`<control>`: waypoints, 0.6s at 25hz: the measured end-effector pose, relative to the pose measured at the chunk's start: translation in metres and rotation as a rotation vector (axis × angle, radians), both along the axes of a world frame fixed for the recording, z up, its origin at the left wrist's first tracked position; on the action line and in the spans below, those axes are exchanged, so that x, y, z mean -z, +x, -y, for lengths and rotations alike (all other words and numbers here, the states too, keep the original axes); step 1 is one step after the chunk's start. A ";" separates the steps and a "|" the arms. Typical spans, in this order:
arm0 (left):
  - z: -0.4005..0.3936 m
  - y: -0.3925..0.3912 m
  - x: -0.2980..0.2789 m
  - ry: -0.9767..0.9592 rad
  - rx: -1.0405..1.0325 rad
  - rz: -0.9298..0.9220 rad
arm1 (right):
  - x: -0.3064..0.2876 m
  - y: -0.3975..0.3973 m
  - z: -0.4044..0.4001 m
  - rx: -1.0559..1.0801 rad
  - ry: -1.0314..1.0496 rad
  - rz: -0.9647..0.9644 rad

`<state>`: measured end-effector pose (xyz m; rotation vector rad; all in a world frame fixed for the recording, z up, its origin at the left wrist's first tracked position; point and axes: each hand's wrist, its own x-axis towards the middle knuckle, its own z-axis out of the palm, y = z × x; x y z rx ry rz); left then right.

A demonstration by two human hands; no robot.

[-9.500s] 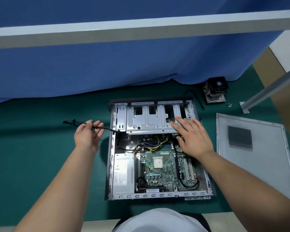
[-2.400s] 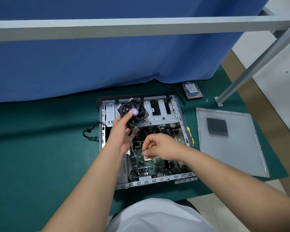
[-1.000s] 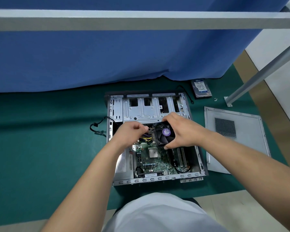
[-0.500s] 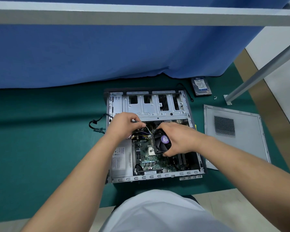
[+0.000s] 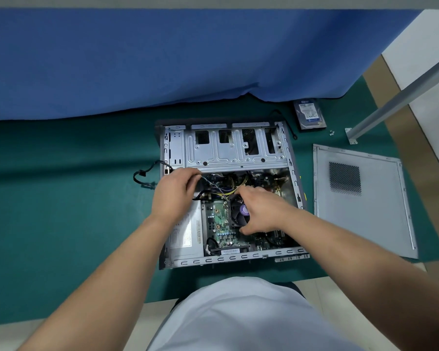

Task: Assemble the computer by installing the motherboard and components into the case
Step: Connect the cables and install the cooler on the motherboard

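Both hands are occupied inside the open case (image 5: 293, 173) on the table (image 5: 74, 198): the cooler fan (image 5: 238, 212) is gripped by the right hand (image 5: 261, 211) over the motherboard (image 5: 217, 221), seemingly for seating, while its thin cable (image 5: 211, 184) is pinched clear by the left hand (image 5: 174, 193).

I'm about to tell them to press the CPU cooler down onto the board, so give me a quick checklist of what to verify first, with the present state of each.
1. CPU cooler held over the motherboard: ok, right hand has a grip on it.
2. Fan wires kept out from under it: ok, left hand pinches them aside.
3. Cooler square to its mounting holes: cannot tell, hand hides them.
4. Yellow power cables clear of the cooler: not ok, they run right at its far edge.
5. Case lying flat on the mat: ok.
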<state>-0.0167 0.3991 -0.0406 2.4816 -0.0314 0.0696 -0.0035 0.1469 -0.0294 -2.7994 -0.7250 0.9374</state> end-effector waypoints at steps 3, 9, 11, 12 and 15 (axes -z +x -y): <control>0.002 -0.002 0.006 0.063 0.035 0.017 | 0.016 -0.008 -0.004 -0.022 -0.010 -0.012; 0.002 0.001 0.012 0.094 0.031 0.011 | 0.033 -0.010 -0.016 0.013 0.025 -0.017; 0.003 0.001 0.014 0.125 0.032 0.005 | 0.037 -0.009 -0.018 0.027 0.022 -0.032; 0.004 0.001 0.014 0.136 0.032 0.004 | 0.039 -0.008 -0.019 0.029 0.019 -0.037; 0.004 0.002 0.015 0.162 0.039 -0.007 | 0.043 -0.007 -0.022 0.025 0.003 -0.026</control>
